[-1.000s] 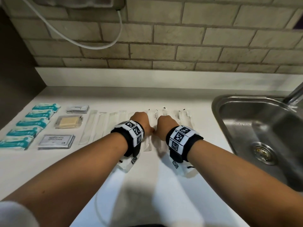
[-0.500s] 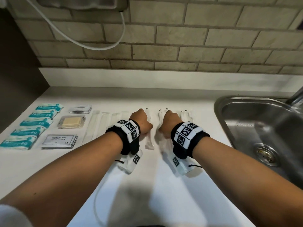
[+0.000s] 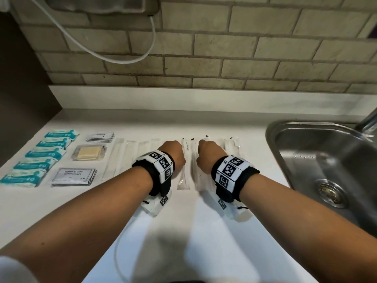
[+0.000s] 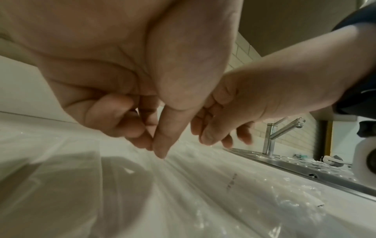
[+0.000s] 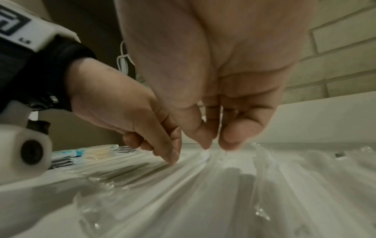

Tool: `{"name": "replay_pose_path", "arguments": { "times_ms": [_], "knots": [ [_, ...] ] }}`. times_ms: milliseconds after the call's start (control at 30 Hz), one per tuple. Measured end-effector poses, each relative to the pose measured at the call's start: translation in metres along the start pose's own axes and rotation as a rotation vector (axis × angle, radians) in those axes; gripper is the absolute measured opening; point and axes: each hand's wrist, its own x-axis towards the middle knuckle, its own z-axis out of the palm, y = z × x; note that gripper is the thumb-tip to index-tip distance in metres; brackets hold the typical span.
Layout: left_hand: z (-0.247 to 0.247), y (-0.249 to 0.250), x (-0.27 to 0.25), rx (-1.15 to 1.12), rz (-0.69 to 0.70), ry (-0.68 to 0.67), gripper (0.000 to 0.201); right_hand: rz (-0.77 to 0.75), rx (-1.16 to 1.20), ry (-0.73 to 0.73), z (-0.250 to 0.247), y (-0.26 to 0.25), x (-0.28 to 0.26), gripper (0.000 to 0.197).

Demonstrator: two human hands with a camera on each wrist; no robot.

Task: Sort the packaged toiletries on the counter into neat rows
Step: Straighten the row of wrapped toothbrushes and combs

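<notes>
On the white counter [image 3: 183,231] lie teal packets [image 3: 38,158], a boxed soap [image 3: 89,153], shampoo sachets [image 3: 74,176], and a long row of clear slim packets [image 3: 118,158]. Both hands are over the middle of that row, knuckles up, fingers curled down. My left hand [image 3: 176,153] has thumb and forefinger pressed together [image 4: 156,148] on a clear packet [image 4: 203,185]. My right hand [image 3: 208,154] pinches the wrapper of a neighbouring packet [image 5: 205,154] with its fingertips [image 5: 215,145]. One clear packet [image 3: 183,174] lies between the two hands. The fingertips are hidden in the head view.
A steel sink [image 3: 318,152] with a tap [image 3: 367,119] takes up the right side of the counter. A brick wall stands behind, with a white cable [image 3: 102,56] hanging on it. Another thin cable [image 3: 120,242] runs along the near counter.
The two hands were knuckle to knuckle a second ago and have drawn apart sideways. A clear packet now shows in the gap between them.
</notes>
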Motion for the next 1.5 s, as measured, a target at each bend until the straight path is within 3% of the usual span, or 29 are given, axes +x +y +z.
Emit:
{"name": "replay_pose_path", "arguments": {
  "times_ms": [100, 267, 333, 433, 600, 1033, 1500],
  "knots": [
    [-0.004, -0.002, -0.003, -0.013, 0.094, 0.018, 0.013, -0.173, -0.092, -0.001, 0.004, 0.003, 0.000, 0.036],
    [0.006, -0.014, -0.011, 0.215, 0.218, -0.053, 0.059, -0.173, -0.267, -0.136, 0.013, 0.014, -0.002, 0.060],
    [0.008, -0.016, -0.015, 0.366, 0.294, -0.084, 0.060, -0.173, -0.261, -0.153, 0.014, 0.018, -0.003, 0.063],
    [0.006, -0.016, -0.020, 0.480, 0.355, -0.074, 0.054, -0.188, -0.262, -0.126, 0.015, 0.017, -0.006, 0.054],
    [0.002, -0.019, -0.020, 0.477, 0.334, -0.069, 0.053, -0.231, -0.214, -0.081, 0.016, 0.013, -0.008, 0.036],
    [0.000, -0.023, -0.018, 0.491, 0.339, -0.087, 0.042, -0.220, -0.202, -0.150, 0.021, 0.010, -0.012, 0.034],
    [0.003, -0.021, -0.016, 0.437, 0.252, -0.129, 0.051, -0.216, -0.192, -0.139, 0.020, 0.014, -0.012, 0.036]
  ]
}}
